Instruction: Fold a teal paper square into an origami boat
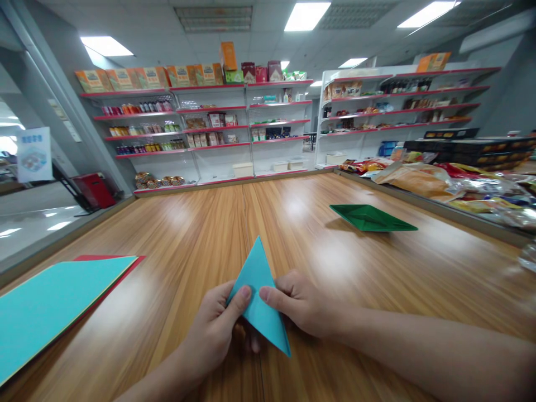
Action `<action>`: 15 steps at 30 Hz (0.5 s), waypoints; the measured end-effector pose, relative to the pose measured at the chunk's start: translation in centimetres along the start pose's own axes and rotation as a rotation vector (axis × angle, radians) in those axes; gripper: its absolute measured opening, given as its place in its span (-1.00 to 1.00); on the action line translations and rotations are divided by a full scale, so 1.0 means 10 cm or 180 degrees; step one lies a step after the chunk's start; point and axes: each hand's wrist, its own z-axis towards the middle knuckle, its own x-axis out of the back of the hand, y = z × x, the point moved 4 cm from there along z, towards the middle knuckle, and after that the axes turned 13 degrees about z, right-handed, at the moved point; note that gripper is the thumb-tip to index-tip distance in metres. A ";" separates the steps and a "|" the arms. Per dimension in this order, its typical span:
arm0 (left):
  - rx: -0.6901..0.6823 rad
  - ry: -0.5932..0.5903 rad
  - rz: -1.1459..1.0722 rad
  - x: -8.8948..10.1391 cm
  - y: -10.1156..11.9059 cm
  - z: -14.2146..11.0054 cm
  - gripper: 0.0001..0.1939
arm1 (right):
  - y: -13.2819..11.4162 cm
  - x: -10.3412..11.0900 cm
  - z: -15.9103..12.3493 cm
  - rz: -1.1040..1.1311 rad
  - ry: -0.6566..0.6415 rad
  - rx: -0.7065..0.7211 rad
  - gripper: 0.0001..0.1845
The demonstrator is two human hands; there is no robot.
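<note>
A folded teal paper (258, 290), shaped like a long pointed triangle, is held just above the wooden table (201, 234). My left hand (218, 329) pinches its left edge with thumb on top. My right hand (299, 304) pinches its right edge, thumb pressed on the paper. Both hands meet near the paper's middle. The paper's tip points away from me.
A stack of coloured paper sheets (54, 301), teal on top with red beneath, lies at the left. A green folded paper boat (371, 218) rests further off to the right. Snack packets (452, 184) pile along the right edge. Store shelves (209, 128) line the back.
</note>
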 end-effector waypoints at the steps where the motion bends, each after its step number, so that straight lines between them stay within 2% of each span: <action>1: -0.0032 0.0011 0.0009 0.01 -0.01 0.00 -0.58 | 0.00 0.00 -0.01 -0.0068 -0.0039 -0.0015 -0.35; 8: -0.0125 0.0035 -0.0038 0.03 -0.05 0.00 -0.59 | -0.01 -0.03 -0.03 -0.0270 -0.0279 -0.0075 -0.40; 15: 0.0074 -0.0263 -0.0446 -0.01 -0.02 -0.01 -0.58 | -0.07 -0.06 -0.05 -0.0060 -0.0464 -0.0131 -0.44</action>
